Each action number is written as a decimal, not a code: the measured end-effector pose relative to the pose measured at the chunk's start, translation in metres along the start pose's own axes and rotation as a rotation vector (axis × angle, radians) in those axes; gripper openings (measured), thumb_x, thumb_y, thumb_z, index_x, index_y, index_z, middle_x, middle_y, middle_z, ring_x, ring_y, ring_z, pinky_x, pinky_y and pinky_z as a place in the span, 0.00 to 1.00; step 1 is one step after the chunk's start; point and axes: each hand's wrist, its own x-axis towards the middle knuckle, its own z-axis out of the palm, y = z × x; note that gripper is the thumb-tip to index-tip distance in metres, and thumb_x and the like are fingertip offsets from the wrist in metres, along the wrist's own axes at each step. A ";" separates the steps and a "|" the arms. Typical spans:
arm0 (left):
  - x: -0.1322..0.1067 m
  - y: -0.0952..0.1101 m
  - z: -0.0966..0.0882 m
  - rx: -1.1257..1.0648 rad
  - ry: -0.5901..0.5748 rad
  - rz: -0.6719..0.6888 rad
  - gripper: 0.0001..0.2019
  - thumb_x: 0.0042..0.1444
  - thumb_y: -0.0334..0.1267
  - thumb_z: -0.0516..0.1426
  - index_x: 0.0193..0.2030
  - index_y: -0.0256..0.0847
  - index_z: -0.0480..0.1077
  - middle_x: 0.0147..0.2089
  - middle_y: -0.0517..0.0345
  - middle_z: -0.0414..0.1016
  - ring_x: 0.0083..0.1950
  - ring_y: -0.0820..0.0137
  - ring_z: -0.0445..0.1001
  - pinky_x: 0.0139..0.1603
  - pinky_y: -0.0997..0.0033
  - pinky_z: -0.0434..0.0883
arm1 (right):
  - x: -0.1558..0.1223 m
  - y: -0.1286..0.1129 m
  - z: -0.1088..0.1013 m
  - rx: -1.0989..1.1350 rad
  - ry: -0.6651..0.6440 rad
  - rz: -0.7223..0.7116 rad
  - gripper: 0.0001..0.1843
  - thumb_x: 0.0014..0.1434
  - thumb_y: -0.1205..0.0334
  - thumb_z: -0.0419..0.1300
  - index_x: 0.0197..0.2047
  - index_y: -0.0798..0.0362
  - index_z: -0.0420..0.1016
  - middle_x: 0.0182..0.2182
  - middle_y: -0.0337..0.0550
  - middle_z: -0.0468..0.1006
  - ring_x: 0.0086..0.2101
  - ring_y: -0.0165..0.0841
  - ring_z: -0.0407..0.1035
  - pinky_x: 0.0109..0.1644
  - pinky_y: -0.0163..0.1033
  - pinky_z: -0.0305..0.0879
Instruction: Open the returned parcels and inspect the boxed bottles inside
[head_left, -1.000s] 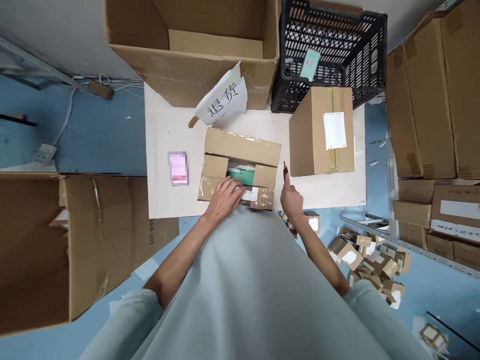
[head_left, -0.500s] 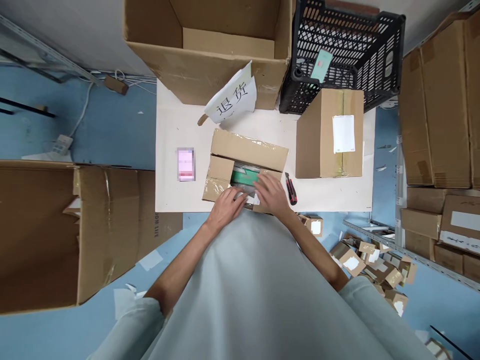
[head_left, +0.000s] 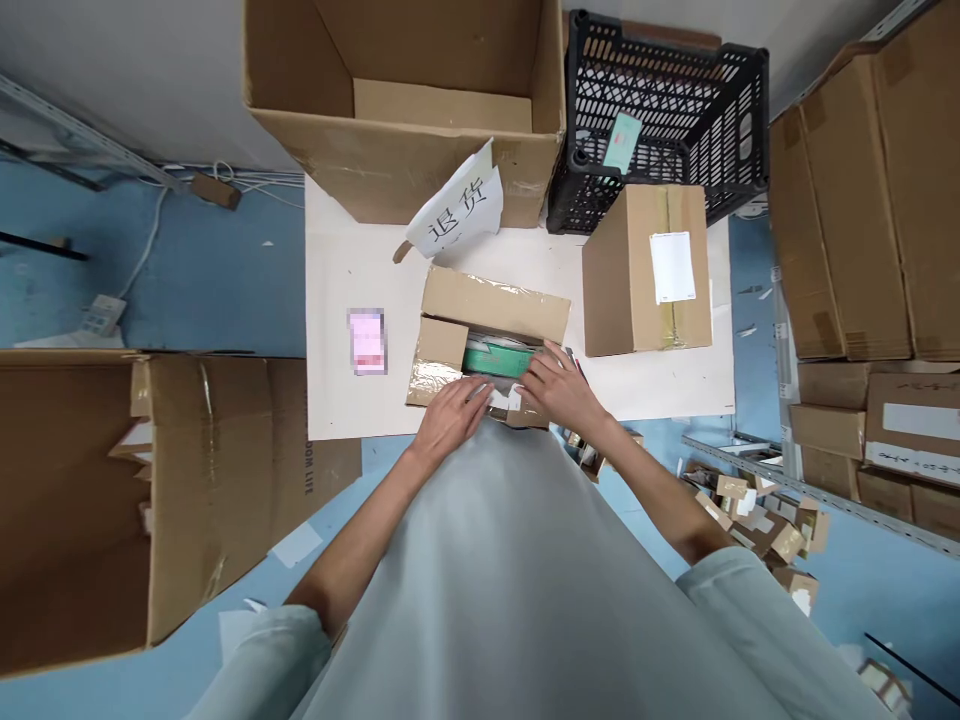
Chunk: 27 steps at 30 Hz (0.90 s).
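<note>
An opened cardboard box (head_left: 495,300) lies near the table's front edge, its far and left flaps folded outward. Inside shows a green packet (head_left: 499,358) with clear or grey plastic by it. My left hand (head_left: 452,412) holds the box's near left edge, fingers bent over it. At the right end, my right hand (head_left: 561,388) grips the box by the flap, its fingertips beside the green packet and covering part of that flap. A utility knife (head_left: 574,362) is mostly hidden behind my right hand.
On the white table (head_left: 330,270) stand a large open carton (head_left: 420,165), a paper sign (head_left: 461,205), a taped box (head_left: 645,270) and a black crate (head_left: 675,120). A pixelated pink item (head_left: 367,341) lies left. Another large carton (head_left: 217,480) stands left; small boxes (head_left: 765,525) lie lower right.
My right hand has shifted right, from over the green packet to the box's right end, uncovering more of the packet and hiding most of the knife. The view has shifted slightly.
</note>
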 end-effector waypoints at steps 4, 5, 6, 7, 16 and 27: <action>0.002 0.005 -0.002 -0.040 -0.027 -0.092 0.23 0.80 0.43 0.50 0.77 0.43 0.69 0.68 0.40 0.82 0.66 0.51 0.84 0.68 0.47 0.80 | -0.018 -0.005 0.005 0.016 0.059 0.045 0.16 0.80 0.64 0.55 0.59 0.55 0.84 0.57 0.57 0.84 0.70 0.47 0.69 0.82 0.67 0.58; 0.003 0.006 -0.003 -0.055 -0.024 -0.136 0.26 0.80 0.43 0.51 0.80 0.43 0.64 0.67 0.40 0.83 0.63 0.51 0.86 0.64 0.48 0.82 | -0.021 -0.007 0.008 0.018 0.072 0.053 0.17 0.80 0.65 0.55 0.60 0.55 0.84 0.58 0.58 0.84 0.71 0.47 0.69 0.82 0.67 0.58; 0.006 0.006 -0.006 -0.069 -0.009 -0.170 0.28 0.80 0.44 0.51 0.82 0.43 0.60 0.67 0.40 0.83 0.60 0.52 0.87 0.60 0.50 0.83 | -0.024 -0.008 0.011 0.018 0.086 0.063 0.17 0.80 0.66 0.55 0.61 0.55 0.84 0.59 0.58 0.84 0.71 0.47 0.69 0.81 0.67 0.59; 0.009 0.005 -0.009 -0.080 0.013 -0.186 0.29 0.79 0.44 0.51 0.83 0.43 0.58 0.67 0.40 0.82 0.60 0.52 0.87 0.59 0.51 0.83 | -0.026 -0.009 0.014 0.016 0.100 0.072 0.17 0.80 0.67 0.55 0.61 0.55 0.84 0.59 0.58 0.84 0.72 0.47 0.69 0.81 0.67 0.60; 0.119 -0.012 -0.005 0.090 -0.446 0.030 0.12 0.67 0.30 0.59 0.52 0.42 0.83 0.52 0.43 0.88 0.54 0.51 0.86 0.54 0.57 0.80 | -0.038 -0.011 0.031 -0.002 0.232 0.122 0.18 0.81 0.68 0.52 0.60 0.57 0.84 0.59 0.58 0.85 0.73 0.46 0.69 0.79 0.63 0.65; 0.158 -0.022 0.044 0.323 -0.715 0.160 0.29 0.53 0.26 0.68 0.64 0.31 0.75 0.66 0.24 0.77 0.60 0.45 0.84 0.56 0.55 0.79 | -0.047 -0.006 0.031 0.026 0.248 0.180 0.18 0.78 0.71 0.54 0.59 0.54 0.84 0.60 0.56 0.85 0.74 0.45 0.67 0.78 0.63 0.65</action>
